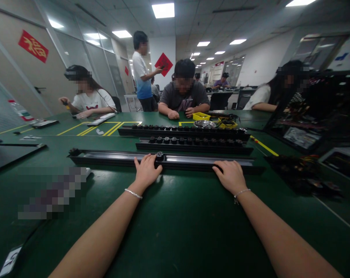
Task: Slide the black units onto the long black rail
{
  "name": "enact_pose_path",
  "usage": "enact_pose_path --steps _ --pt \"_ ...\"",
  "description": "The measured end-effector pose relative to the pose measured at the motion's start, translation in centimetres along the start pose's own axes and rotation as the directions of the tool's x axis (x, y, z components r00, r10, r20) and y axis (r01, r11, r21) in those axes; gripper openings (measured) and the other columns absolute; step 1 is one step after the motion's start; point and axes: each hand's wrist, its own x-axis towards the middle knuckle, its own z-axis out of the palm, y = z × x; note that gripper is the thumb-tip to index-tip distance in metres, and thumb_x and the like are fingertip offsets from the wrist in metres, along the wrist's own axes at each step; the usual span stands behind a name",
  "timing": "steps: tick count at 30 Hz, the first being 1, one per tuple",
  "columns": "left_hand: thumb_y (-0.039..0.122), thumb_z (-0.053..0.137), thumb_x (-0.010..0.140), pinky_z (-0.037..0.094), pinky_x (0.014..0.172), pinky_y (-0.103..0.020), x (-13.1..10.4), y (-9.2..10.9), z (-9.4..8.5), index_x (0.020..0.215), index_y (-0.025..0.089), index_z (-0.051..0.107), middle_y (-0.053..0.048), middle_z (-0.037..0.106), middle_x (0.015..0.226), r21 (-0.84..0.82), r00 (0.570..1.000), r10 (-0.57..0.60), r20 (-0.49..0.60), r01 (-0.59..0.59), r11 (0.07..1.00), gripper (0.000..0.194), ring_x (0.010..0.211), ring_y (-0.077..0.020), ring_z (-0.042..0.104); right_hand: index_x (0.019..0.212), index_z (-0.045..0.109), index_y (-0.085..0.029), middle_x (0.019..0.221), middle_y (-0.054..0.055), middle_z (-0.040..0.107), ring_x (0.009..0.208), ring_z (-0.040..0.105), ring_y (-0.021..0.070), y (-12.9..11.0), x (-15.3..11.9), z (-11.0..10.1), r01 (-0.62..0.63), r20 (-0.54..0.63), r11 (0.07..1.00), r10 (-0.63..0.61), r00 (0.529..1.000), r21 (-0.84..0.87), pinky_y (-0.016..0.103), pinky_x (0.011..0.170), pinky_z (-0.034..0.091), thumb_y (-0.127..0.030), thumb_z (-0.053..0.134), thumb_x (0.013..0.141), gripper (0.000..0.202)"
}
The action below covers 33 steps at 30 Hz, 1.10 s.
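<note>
A long black channel-shaped rail (189, 159) with a shiny inner strip lies across the green table in front of me. My left hand (146, 172) grips its near wall, fingers curled over the edge and thumb on the near side. Right by that hand, a small black socket-like module (160, 156) sits in the channel. Another black module (74, 151) is at the rail's left end. Toward the other end, my right hand (230, 177) holds the same near wall, fingertips over its edge. Both palms face down.
Behind lie two more black rails, a middle one (195, 146) and a far one (183, 132), lined with several black modules. Yellow trays (201, 116) and a metal bowl (204, 124) stand farther back. Dark parts (305, 173) lie right. Several people sit around; one stands.
</note>
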Motion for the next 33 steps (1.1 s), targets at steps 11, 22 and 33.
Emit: enact_pose_path --steps 11,22,33 --pt "0.033 0.049 0.079 0.011 0.11 -0.063 -0.7 0.8 -0.3 0.12 0.019 0.051 -0.01 0.062 0.12 -0.062 0.998 0.003 -0.065 -0.007 0.998 0.044 0.121 -0.029 0.046 0.1 0.067 -0.023 0.095 0.006 0.068 0.089 0.056 0.0218 0.0 -0.1 0.2 0.015 -0.033 1.0 -0.016 0.999 -0.023 0.042 0.09 0.033 -0.039 0.039 0.089 0.034" --pt "0.032 0.049 0.08 0.012 0.111 -0.059 -0.9 1.0 0.0 0.118 0.02 0.051 -0.009 0.063 0.115 -0.082 0.994 0.073 -0.075 -0.079 0.993 0.041 0.117 -0.0273 0.05 0.102 0.066 -0.022 0.098 0.005 0.068 0.093 0.057 0.0222 -0.1 -0.1 0.1 -0.011 -0.003 1.0 0.011 1.0 -0.003 0.044 0.095 0.031 -0.039 0.038 0.09 0.035" --pt "0.032 0.05 0.08 0.009 0.11 -0.063 -1.2 1.2 -0.2 0.118 0.023 0.052 -0.006 0.064 0.116 -0.077 0.989 0.125 -0.076 -0.131 0.988 0.039 0.114 -0.0273 0.05 0.104 0.065 -0.022 0.099 0.006 0.068 0.094 0.057 0.0225 -0.1 0.0 -0.1 -0.021 0.032 1.0 0.022 0.999 -0.02 0.044 0.095 0.031 -0.041 0.037 0.09 0.037"
